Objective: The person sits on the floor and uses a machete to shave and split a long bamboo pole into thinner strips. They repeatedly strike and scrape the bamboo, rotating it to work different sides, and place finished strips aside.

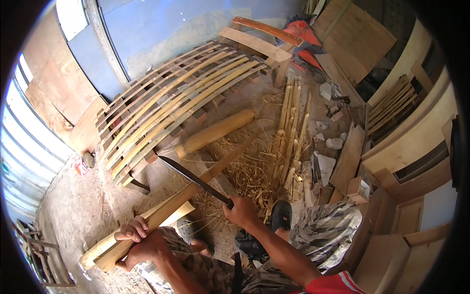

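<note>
My left hand (146, 246) is closed around the near end of a long split-bamboo piece (209, 175), which slants away up to the right. Beneath it lies another pale bamboo length (94, 251), partly hidden by the hand and the upper piece. In my right hand (243, 214) is the dark handle of a machete (182, 171). Its long blade points up and to the left and crosses over the bamboo piece; whether it touches the bamboo I cannot tell. Thin curled shavings (252, 188) cover the ground just beyond the right hand.
A round bamboo pole (218, 131) lies beyond the blade. Behind it stands a curved frame of bamboo slats (169, 108). Long split strips (290, 132) lie to the right, near broken white rubble (335, 143). Wooden panels (411, 137) line the right side. My sandalled feet are close below.
</note>
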The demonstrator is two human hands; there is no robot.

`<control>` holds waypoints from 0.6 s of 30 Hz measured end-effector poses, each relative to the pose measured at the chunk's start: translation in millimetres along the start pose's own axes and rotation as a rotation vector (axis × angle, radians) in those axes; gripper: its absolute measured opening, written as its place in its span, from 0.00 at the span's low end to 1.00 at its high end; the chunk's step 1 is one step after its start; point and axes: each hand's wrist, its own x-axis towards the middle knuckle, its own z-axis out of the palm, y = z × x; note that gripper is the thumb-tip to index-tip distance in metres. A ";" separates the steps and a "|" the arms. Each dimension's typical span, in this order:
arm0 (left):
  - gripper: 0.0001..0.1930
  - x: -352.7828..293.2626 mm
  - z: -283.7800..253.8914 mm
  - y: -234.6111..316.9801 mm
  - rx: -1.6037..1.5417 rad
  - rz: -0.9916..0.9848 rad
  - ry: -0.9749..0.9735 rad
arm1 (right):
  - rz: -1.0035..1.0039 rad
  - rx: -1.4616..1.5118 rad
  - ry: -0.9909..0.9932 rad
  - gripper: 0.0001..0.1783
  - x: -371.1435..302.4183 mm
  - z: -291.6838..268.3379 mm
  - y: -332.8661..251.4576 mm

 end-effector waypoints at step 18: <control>0.43 -7.2 8.9 -3.9 0.004 0.012 -0.017 | -0.332 -0.051 0.087 0.17 -35.0 -12.3 -39.8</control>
